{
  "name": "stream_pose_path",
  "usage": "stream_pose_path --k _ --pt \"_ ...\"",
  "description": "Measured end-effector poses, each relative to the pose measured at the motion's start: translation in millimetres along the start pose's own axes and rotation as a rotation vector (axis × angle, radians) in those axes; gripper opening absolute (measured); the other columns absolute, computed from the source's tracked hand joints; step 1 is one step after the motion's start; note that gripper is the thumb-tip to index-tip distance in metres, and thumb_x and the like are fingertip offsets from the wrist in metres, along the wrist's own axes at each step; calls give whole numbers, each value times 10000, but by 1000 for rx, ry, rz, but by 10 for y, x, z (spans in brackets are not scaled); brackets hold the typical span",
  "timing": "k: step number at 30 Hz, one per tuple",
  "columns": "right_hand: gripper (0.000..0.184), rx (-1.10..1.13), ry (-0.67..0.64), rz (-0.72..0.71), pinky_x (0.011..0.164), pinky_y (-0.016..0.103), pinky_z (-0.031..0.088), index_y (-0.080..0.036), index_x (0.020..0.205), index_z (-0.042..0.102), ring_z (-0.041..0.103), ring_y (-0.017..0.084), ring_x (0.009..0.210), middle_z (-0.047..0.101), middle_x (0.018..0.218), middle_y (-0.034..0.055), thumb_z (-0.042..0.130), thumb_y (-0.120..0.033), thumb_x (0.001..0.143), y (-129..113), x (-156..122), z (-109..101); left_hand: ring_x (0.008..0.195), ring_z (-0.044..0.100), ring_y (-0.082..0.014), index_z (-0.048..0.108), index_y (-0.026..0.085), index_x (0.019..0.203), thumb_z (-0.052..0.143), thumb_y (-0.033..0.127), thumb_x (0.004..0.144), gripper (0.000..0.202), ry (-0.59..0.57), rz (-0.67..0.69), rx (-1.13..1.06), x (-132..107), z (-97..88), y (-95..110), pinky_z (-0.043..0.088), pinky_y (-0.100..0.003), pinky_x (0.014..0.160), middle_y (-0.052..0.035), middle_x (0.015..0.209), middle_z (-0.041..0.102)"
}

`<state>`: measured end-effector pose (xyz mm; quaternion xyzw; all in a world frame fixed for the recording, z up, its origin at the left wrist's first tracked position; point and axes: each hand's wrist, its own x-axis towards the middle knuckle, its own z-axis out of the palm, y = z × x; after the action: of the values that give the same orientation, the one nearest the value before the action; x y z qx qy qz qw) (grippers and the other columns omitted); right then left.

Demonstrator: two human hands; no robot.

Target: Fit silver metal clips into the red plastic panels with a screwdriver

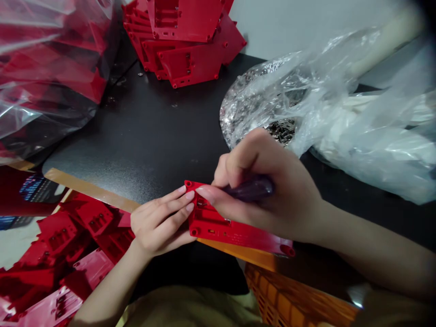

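**Left hand on a red panel, right hand around a dark handle**

A red panel (pixel 235 230) lies at the bench's (pixel 153 141) near edge, below the middle of the view. Clock directions run from this panel, 12 pointing away from the wearer. The left hand (pixel 163 220) meets its 9 o'clock end, fingers nearly straight with their tips on the panel; whether they clamp it, I cannot tell. The right hand (pixel 282 200) is over the panel, its fingers wrapped around a dark purple handle (pixel 254 187) whose working end is hidden. A small metal spring (pixel 200 204) shows beside the thumb.

A stack of red panels (pixel 192 59) sits at 11 o'clock, a plastic bag of red parts (pixel 57 68) at 10, and a pile of red panels (pixel 64 231) near 9. Clear plastic (pixel 316 86) with small metal parts (pixel 282 131) is at 1, an orange crate (pixel 289 295) at 5.
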<state>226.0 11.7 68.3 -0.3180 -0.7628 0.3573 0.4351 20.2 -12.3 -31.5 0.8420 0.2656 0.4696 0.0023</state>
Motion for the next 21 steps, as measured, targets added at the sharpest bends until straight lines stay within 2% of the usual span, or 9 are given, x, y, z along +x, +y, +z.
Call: stream_pose_path --k 5,10,21 --pt "301 -24 -4 -43 504 196 332 -212 777 354 414 9 552 426 723 -89 621 -124 885 -54 20 -16 1043 703 -255 683 155 971 674 387 868 254 -11 -19 3 -3 -6 5 640 -292 743 -104 1047 749" --pt "292 -83 -30 -58 477 195 317 -207 758 359 453 15 543 441 659 -90 614 -164 894 -44 24 -31 1031 707 -256 683 129 976 666 380 875 271 -2 -6 8 19 -7 10 637 -283 726 -119 994 758" --pt "342 -76 -58 -35 482 194 290 -196 663 326 372 30 524 340 601 -82 572 -135 891 -22 75 -35 1048 701 -258 679 126 978 644 376 896 265 -13 6 17 26 -13 1 631 -288 724 -119 990 762"
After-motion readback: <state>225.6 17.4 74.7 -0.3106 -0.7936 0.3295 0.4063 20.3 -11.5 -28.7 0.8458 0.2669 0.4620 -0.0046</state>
